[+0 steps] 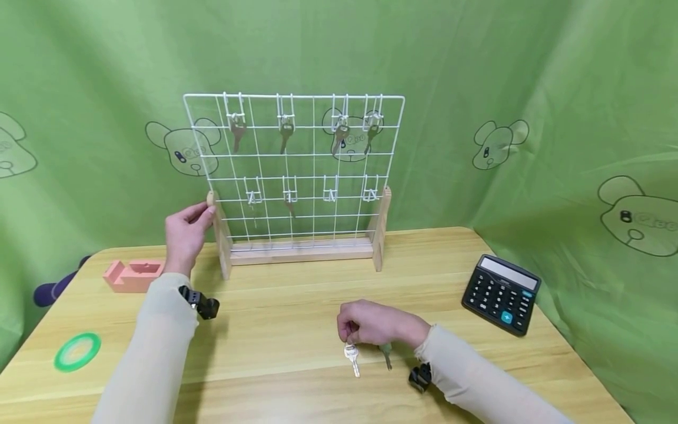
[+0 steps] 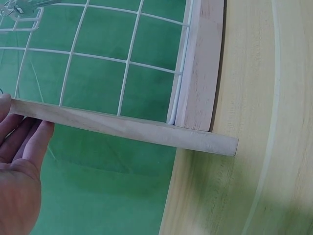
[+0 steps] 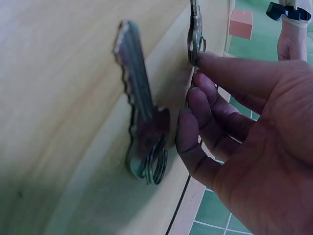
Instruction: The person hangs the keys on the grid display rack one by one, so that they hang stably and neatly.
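Note:
My left hand [image 1: 185, 238] grips the left wooden upright [image 1: 219, 241] of a white wire grid rack [image 1: 313, 154] near its top. In the left wrist view, the thumb lies on one side of the upright and the fingers on the other. At the front of the table, my right hand [image 1: 376, 322] pinches a silver key [image 1: 352, 352] by its head, the blade pointing toward me. Beside that hand a second key [image 3: 144, 107] with a small split ring [image 3: 157, 166] lies on the table, partly hidden by the hand in the head view.
Keys hang from the rack's upper hooks [image 1: 286, 121] and the two left lower hooks [image 1: 289, 195]. A black calculator [image 1: 501, 294] lies at right. A pink tape dispenser [image 1: 135, 278] and a green tape roll [image 1: 77, 352] are at left. Green curtain [image 1: 439, 65] surrounds the table.

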Tool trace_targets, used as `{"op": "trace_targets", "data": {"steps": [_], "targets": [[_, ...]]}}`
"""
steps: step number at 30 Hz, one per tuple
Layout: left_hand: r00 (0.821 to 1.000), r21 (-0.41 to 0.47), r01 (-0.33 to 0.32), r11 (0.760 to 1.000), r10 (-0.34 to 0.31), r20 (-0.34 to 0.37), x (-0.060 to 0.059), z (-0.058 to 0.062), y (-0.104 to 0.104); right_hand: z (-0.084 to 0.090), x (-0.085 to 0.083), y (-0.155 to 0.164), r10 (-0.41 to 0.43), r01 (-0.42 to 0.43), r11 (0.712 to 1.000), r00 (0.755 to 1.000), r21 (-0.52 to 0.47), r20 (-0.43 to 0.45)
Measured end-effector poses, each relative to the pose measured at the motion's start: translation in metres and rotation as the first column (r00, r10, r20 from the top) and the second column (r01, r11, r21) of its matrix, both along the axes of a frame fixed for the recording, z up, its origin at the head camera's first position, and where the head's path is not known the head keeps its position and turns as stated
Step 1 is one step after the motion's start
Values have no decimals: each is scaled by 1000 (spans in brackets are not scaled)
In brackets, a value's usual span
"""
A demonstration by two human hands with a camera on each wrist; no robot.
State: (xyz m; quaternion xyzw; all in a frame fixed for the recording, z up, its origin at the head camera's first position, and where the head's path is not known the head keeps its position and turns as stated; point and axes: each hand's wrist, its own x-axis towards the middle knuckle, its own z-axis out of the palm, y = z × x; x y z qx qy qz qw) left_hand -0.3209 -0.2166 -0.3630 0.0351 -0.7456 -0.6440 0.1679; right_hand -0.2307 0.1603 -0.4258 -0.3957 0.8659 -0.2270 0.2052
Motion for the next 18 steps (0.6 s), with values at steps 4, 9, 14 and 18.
{"op": "trace_targets", "data": {"steps": [4, 9, 14, 18], "targets": [[1000, 6, 1, 1000, -1, 4, 0, 2, 0, 1, 1, 1, -34, 36, 998, 998, -49, 53], [1000, 25, 3, 1000, -3, 10, 1, 4, 0, 3, 1, 2, -86, 104, 982, 990, -156, 116], [1000, 39, -4, 999, 4, 3, 0, 4, -1, 5, 1, 2, -108, 134, 967, 986, -215, 127], [1000, 65, -2, 998, 3, -7, 0, 1, 0, 6, 1, 3, -118, 162, 949, 978, -270, 173]]}}
